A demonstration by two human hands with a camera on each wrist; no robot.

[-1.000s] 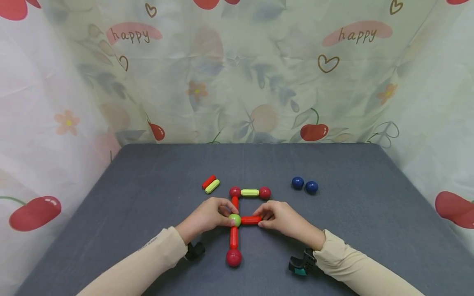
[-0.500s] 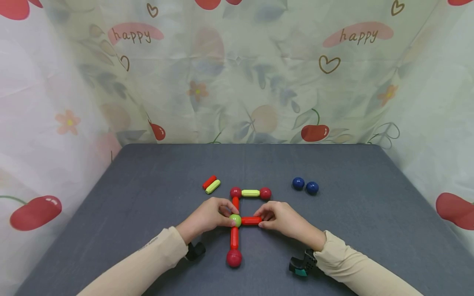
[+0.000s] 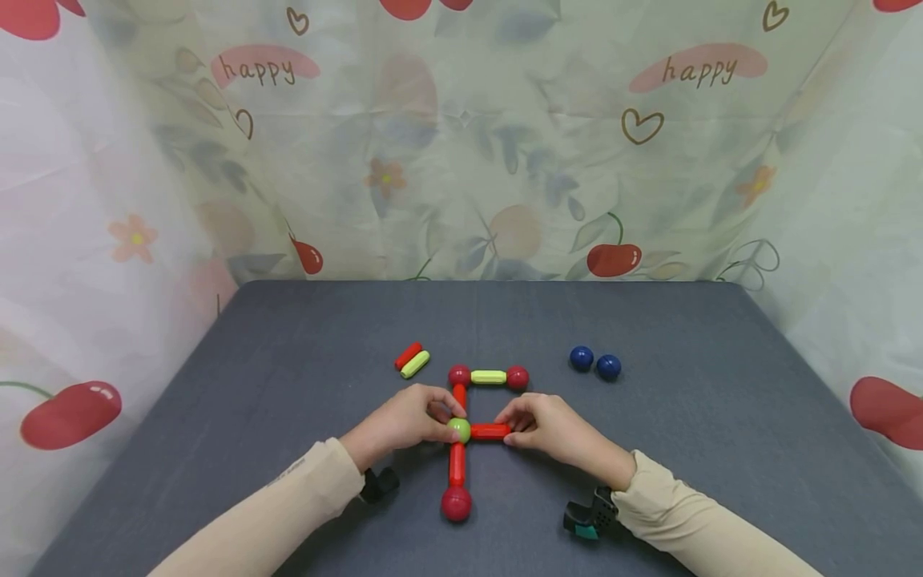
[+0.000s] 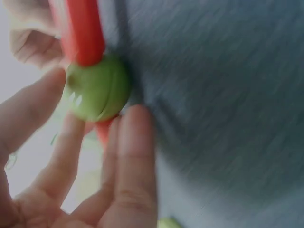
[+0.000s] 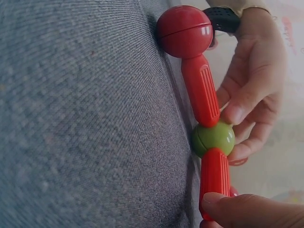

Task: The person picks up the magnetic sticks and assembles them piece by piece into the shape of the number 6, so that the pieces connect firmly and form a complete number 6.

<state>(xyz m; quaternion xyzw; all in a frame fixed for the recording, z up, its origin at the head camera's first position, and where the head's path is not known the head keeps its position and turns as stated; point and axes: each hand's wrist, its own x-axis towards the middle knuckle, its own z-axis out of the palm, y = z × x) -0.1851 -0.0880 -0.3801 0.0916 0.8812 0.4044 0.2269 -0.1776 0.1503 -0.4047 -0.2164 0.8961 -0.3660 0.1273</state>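
Note:
My left hand (image 3: 417, 417) pinches a green ball (image 3: 459, 430) between thumb and fingers; the left wrist view shows the fingertips around it. With thumb and fingers my right hand (image 3: 548, 425) pinches the outer end of a red rod (image 3: 489, 432), whose other end meets the green ball. A second red rod (image 3: 457, 465) runs from that ball toward the near side, ending at a red ball (image 3: 456, 503). On the far side, another red rod (image 3: 460, 395) leads to a red ball (image 3: 459, 376). From there a yellow-green rod (image 3: 489, 377) reaches a further red ball (image 3: 517, 377).
Two dark blue balls (image 3: 595, 363) lie at the back right of the grey table (image 3: 303, 336). A loose red rod (image 3: 408, 355) and a loose yellow-green rod (image 3: 415, 365) lie side by side beyond my left hand. A printed curtain (image 3: 461, 160) hangs behind the table.
Both hands keep their grips on the green ball and the red rod. The whole head view has shifted very slightly; nothing on the table has visibly moved.

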